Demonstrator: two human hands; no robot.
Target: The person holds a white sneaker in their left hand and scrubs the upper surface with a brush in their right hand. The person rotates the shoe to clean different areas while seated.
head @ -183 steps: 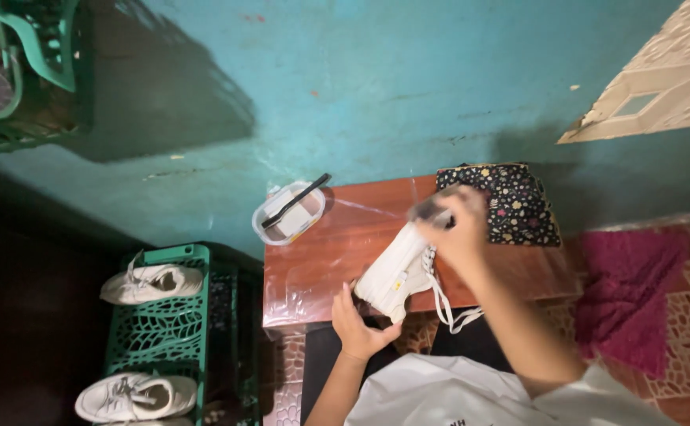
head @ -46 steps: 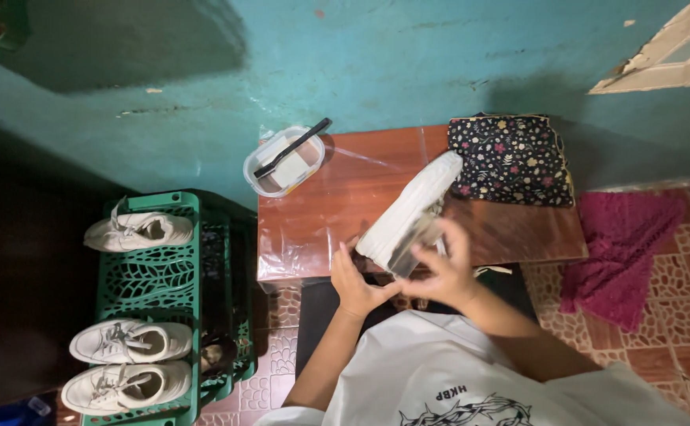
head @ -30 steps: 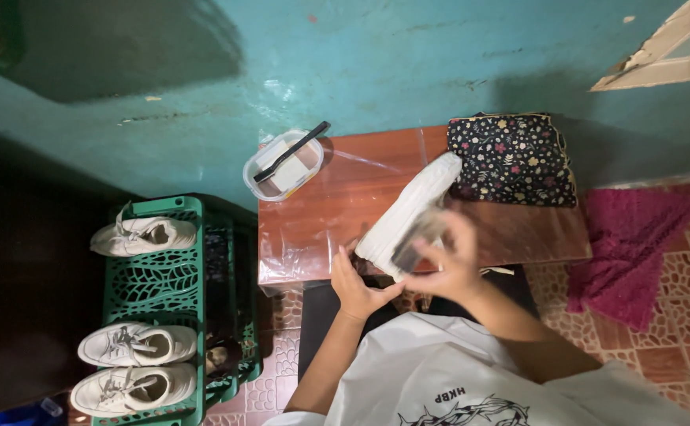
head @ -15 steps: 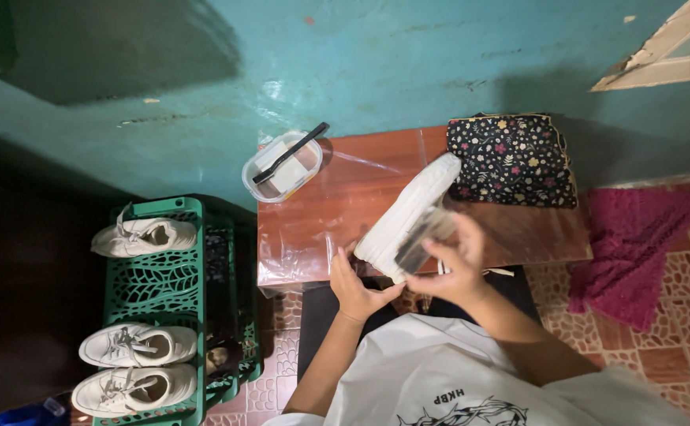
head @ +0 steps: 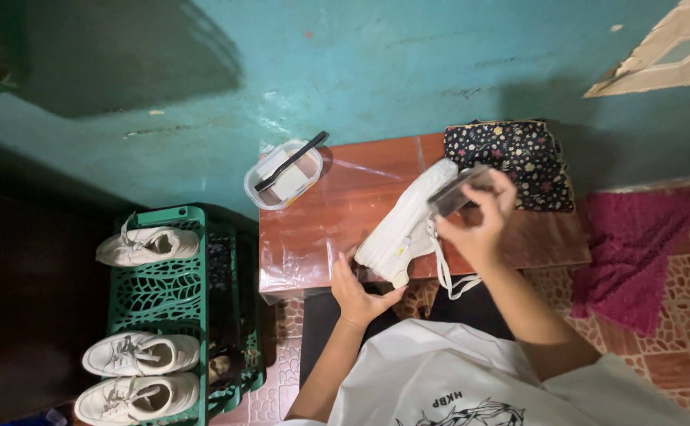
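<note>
A green crate on the left carries three white sneakers; a clear tub with a black brush across it sits at the counter's far left corner; the left hand grips the heel of a white shoe lying over the counter; the right hand is closed round a small dark block held against the shoe, near a floral pouch.

White canvas sneaker; reddish-brown wooden table; black floral-print fabric pouch; green leaf-pattern plastic crate; teal painted wall.
</note>
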